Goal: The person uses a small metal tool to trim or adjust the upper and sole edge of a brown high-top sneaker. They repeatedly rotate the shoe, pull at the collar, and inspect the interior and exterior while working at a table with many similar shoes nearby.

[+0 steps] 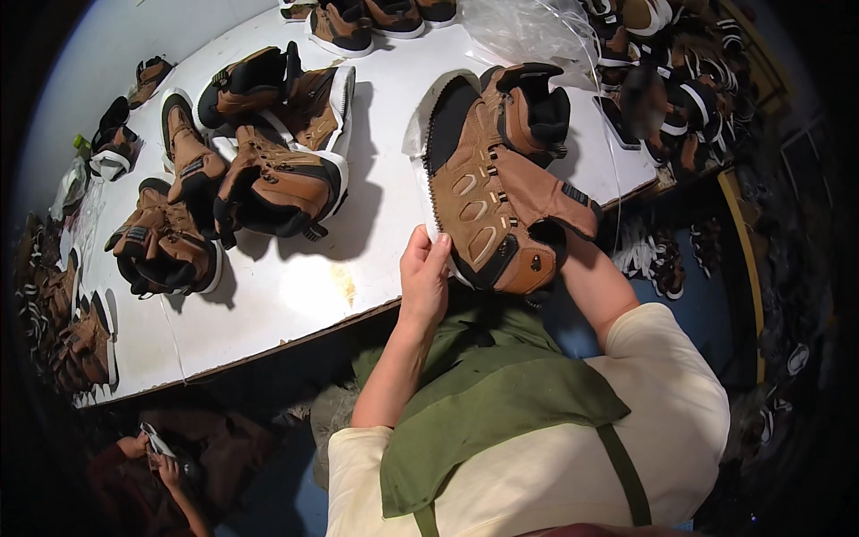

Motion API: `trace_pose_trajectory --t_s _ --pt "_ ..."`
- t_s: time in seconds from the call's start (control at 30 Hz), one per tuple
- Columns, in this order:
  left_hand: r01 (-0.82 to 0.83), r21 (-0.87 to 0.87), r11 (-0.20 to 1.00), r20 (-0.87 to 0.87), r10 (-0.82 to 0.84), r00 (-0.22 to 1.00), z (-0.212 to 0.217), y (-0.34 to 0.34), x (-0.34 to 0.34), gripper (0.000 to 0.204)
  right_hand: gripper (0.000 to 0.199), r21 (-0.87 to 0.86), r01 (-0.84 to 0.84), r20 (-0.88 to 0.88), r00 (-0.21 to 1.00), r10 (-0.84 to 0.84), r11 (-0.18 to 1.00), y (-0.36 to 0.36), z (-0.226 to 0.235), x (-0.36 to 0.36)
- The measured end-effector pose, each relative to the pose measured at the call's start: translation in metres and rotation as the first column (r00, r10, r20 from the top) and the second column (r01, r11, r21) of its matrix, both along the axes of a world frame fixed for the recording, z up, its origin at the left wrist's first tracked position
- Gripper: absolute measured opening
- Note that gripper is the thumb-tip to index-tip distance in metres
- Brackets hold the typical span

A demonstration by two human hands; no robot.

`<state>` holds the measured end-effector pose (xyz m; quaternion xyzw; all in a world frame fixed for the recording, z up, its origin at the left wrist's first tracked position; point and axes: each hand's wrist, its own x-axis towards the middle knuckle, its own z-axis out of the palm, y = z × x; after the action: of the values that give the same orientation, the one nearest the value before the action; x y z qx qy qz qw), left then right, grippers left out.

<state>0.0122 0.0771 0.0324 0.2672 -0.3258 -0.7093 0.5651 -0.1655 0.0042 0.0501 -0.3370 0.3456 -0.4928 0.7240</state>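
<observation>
I hold a brown and black boot (pixel 488 183) with a white sole edge above the near edge of the white table (pixel 295 286). My left hand (pixel 424 273) grips the boot's left side near the toe, thumb on top. My right forearm (pixel 592 279) runs up behind the boot's lower right side. The right hand itself is hidden behind the boot. A green apron (pixel 483 403) covers my front.
Several matching brown boots (pixel 268 161) lie piled on the table's left and far parts. A clear plastic bag (pixel 528 31) lies at the far edge. More boots (pixel 680 89) fill the right side. Another person (pixel 165 461) crouches at lower left holding something white.
</observation>
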Motion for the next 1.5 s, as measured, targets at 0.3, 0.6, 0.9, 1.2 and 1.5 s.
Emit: trace_pose_trajectory --t_s 0.3,0.6,0.9,1.2,1.5 --pt "0.010 0.008 1.000 -0.044 -0.010 0.999 0.001 0.002 0.002 0.017 0.028 0.006 -0.011 -0.024 1.000 0.012 1.000 0.003 0.001 0.004" --pt "0.049 -0.015 0.999 -0.095 -0.050 0.994 -0.007 0.003 0.009 0.017 0.029 0.004 -0.027 -0.054 0.998 0.027 1.000 0.005 0.000 0.005" --pt "0.047 -0.011 0.999 -0.113 -0.048 0.992 -0.014 0.001 0.011 0.017 0.030 0.001 -0.035 -0.087 0.996 0.035 0.999 0.007 0.005 0.002" --pt "0.071 0.001 0.997 -0.184 -0.069 0.980 -0.011 0.003 0.014 0.022 0.031 0.000 -0.036 -0.112 0.993 0.036 0.999 0.010 0.004 0.000" --pt "0.071 0.005 0.997 -0.195 -0.068 0.978 -0.012 0.002 0.017 0.019 0.026 -0.050 0.001 0.042 0.999 0.001 0.999 0.004 -0.008 -0.007"
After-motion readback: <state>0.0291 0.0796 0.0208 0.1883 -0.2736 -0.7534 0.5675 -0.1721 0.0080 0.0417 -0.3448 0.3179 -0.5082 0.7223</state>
